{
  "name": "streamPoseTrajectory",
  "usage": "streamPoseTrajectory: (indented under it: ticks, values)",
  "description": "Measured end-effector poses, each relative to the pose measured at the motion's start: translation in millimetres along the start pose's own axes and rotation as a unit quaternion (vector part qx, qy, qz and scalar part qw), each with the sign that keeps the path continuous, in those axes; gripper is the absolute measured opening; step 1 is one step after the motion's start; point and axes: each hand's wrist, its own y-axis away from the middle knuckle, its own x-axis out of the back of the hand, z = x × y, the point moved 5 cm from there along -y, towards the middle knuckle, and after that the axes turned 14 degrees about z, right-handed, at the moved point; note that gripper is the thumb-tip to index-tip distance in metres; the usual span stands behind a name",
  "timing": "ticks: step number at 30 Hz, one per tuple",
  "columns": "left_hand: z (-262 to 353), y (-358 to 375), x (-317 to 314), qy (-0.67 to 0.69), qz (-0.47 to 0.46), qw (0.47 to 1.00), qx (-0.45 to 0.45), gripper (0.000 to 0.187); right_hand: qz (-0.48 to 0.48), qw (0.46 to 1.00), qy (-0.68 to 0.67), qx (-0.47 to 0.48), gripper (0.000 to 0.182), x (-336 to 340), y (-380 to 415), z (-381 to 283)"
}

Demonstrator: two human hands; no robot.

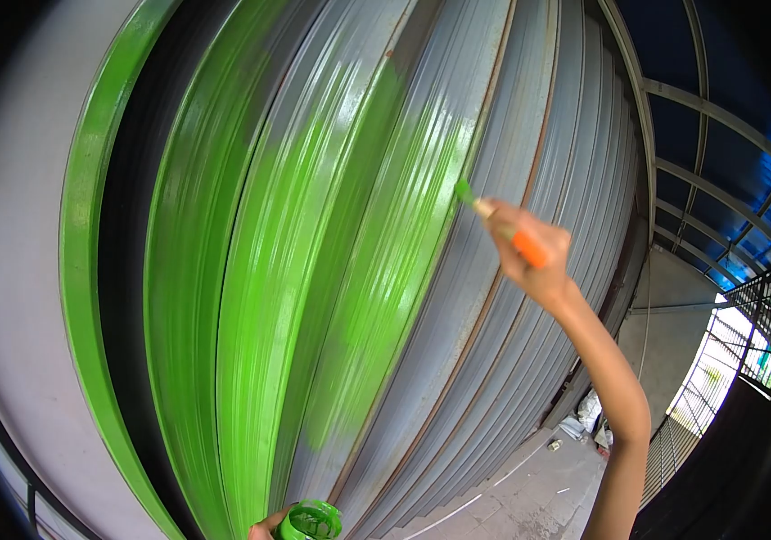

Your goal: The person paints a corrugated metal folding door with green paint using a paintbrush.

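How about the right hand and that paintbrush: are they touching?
Touching. The head view shows the right hand closed around the paintbrush, green bristles ahead of it and orange handle against the hand.

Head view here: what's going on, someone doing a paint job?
Yes, it looks that way. A person's right hand holds a brush, its green bristles at or near the edge of the green area on a ribbed metal surface. The left hand, mostly out of frame, is at the side of an open paint pot, green inside. The ribs on the left are largely green, with patchy grey toward the top; those farther right are bare grey.
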Motion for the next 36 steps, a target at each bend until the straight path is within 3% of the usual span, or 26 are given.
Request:
streamPoseTrajectory:
  ticks: [3,5,9,12,15,16,17,18,20,24,26,29,32,36]
  values:
    - [2,1,2,0.038,0.004,0.999,0.024,0.086,-0.087,0.986,-0.139,0.014,0.014,-2,44,-58]
    - [7,2,4,0.033,0.016,0.999,0.005,0.086,-0.161,0.956,-0.244,-0.034,0.012,-2,78,-93]
    - [13,6,11,-0.012,0.035,0.996,-0.076,0.078,-0.214,0.925,-0.270,-0.161,0.015,-9,68,-73]
    - [12,2,8,0.036,0.016,0.995,-0.091,0.082,-0.019,0.989,-0.115,-0.088,0.016,-8,22,-10]
    - [10,-7,-1,0.114,-0.012,0.990,-0.080,0.093,0.079,0.995,0.020,-0.064,0.017,7,-1,22]
    - [18,-7,-3,0.140,-0.018,0.987,-0.074,0.096,0.096,0.991,-0.018,-0.089,0.017,11,0,18]
    - [28,-11,-4,0.011,0.026,0.996,-0.080,0.082,0.115,0.985,-0.058,-0.117,0.017,13,3,10]
    - [24,-13,-1,-0.005,0.033,0.996,-0.083,0.086,0.136,0.974,-0.103,-0.148,0.017,15,6,-2]
    - [22,-19,4,-0.060,0.045,0.990,-0.120,0.089,0.079,0.911,-0.228,-0.334,0.019,26,23,-49]
    - [53,-23,9,-0.182,0.028,0.972,-0.148,0.095,-0.051,0.770,-0.485,-0.412,0.021,37,52,-154]
    - [65,-22,10,-0.194,0.030,0.965,-0.175,0.097,-0.140,0.747,-0.479,-0.440,0.021,42,69,-195]
    - [79,-22,9,-0.185,0.027,0.961,-0.205,0.097,-0.115,0.712,-0.497,-0.482,0.022,38,95,-233]
    - [87,-18,6,-0.178,0.022,0.957,-0.227,0.095,-0.119,0.732,-0.460,-0.488,0.022,38,110,-249]
    - [91,-12,-1,-0.184,0.017,0.949,-0.255,0.093,-0.092,0.717,-0.484,-0.493,0.020,29,113,-272]
